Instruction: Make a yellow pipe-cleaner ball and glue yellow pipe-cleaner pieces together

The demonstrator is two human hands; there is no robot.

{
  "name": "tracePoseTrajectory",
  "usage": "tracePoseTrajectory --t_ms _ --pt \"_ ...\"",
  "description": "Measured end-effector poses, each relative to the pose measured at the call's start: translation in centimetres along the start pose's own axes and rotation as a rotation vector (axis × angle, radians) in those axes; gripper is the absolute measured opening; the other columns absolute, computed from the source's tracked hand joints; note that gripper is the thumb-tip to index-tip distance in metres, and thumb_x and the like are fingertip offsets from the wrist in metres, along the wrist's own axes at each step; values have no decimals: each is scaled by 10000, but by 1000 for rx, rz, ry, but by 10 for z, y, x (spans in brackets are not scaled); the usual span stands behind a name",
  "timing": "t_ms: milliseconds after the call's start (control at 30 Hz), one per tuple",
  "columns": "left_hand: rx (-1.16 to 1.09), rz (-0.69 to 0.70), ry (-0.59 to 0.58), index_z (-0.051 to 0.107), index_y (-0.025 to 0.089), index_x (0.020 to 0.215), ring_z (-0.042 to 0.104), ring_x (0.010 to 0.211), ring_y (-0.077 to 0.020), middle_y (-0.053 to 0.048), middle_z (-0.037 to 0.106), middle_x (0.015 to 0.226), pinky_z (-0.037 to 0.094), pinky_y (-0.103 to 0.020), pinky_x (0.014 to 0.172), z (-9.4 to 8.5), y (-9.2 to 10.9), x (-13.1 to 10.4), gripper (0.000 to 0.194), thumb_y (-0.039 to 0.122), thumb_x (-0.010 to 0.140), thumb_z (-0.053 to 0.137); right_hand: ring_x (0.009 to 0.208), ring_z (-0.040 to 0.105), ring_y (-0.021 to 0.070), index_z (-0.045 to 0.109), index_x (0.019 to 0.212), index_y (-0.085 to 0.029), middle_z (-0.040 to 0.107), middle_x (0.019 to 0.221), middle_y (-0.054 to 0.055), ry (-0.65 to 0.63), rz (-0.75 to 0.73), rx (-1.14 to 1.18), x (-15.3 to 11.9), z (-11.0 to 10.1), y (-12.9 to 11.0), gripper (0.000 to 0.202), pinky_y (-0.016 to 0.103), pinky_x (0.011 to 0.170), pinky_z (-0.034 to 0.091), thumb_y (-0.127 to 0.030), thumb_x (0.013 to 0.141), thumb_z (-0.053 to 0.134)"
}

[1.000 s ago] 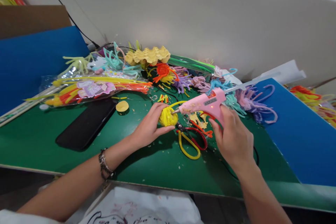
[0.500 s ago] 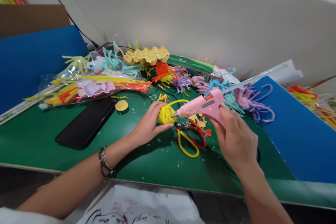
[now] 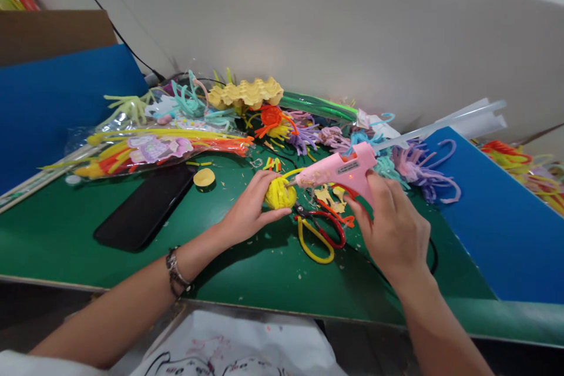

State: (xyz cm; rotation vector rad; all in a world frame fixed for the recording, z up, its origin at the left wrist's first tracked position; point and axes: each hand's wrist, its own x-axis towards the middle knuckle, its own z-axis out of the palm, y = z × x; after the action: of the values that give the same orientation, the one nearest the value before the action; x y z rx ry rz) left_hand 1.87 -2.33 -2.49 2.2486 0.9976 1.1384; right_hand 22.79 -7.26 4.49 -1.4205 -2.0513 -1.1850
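Observation:
My left hand (image 3: 251, 205) is closed around a ball of yellow pipe cleaner (image 3: 279, 194), with the thumb below it and the fingers behind. One loose yellow strand runs off its upper right. My right hand (image 3: 392, 223) grips a pink hot glue gun (image 3: 341, 170) by its handle, a long clear glue stick (image 3: 445, 122) poking out of the back. The gun's metal nozzle meets the upper part of the ball; whether glue is flowing I cannot tell. Just below the nozzle lie scissors (image 3: 324, 232) with one red and one yellow handle loop.
A black phone (image 3: 145, 208) and a small yellow cup (image 3: 204, 177) lie left of my hands. Behind are bagged pipe cleaners (image 3: 167, 150), a yellow egg-carton piece (image 3: 247, 93) and pastel bundles (image 3: 335, 138). Blue panels (image 3: 493, 235) flank the green table (image 3: 247, 282). A black cord trails below the gun.
The nozzle has shifted slightly up and left across the ball, and the glue gun has tilted a little. My left hand stays in nearly the same place.

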Motion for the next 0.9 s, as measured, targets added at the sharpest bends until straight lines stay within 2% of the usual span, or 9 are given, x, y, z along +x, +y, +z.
tracePoseTrajectory --t_ms 200,467,633,767,833,900 --pt "21 -10 10 393 135 1106 457 1068 -233 -129 452 1103 393 -363 912 0 -1 0 438 361 765 550 626 577 159 466 1061 -138 643 817 83 21 7 13 0 -5 1 253 236 502 371 -259 838 471" --pt "34 -31 2 385 155 1098 461 1066 -226 -117 454 1102 396 -374 910 0 -1 1 428 351 761 561 660 575 175 447 1078 -129 618 816 92 -17 -14 32 -3 -10 0 304 247 521 376 -299 827 475" --pt "29 -54 3 385 164 1097 465 1062 -226 -111 459 1106 396 -379 910 -1 0 1 420 328 757 569 723 566 201 449 1065 -153 571 815 82 -32 210 131 -7 -5 9 426 250 513 383 -455 769 501" --pt "46 -87 -3 389 167 1093 471 1058 -219 -104 460 1106 396 -374 910 -1 1 2 413 306 752 578 762 535 249 476 1010 -148 541 801 100 -96 448 167 -13 -3 29 500 314 568 409 -567 740 432" --pt "62 -107 4 395 166 1089 478 1048 -211 -97 460 1099 403 -363 903 -1 1 2 421 298 741 592 796 525 270 488 971 -146 538 818 114 -114 579 198 -21 1 43 505 362 623 422 -581 734 390" --pt "83 -124 32 407 164 1079 484 1036 -204 -88 463 1086 411 -347 891 -1 0 3 428 291 725 612 778 526 266 483 967 -142 537 821 116 -146 722 247 -34 9 59 460 396 652 427 -525 747 355"
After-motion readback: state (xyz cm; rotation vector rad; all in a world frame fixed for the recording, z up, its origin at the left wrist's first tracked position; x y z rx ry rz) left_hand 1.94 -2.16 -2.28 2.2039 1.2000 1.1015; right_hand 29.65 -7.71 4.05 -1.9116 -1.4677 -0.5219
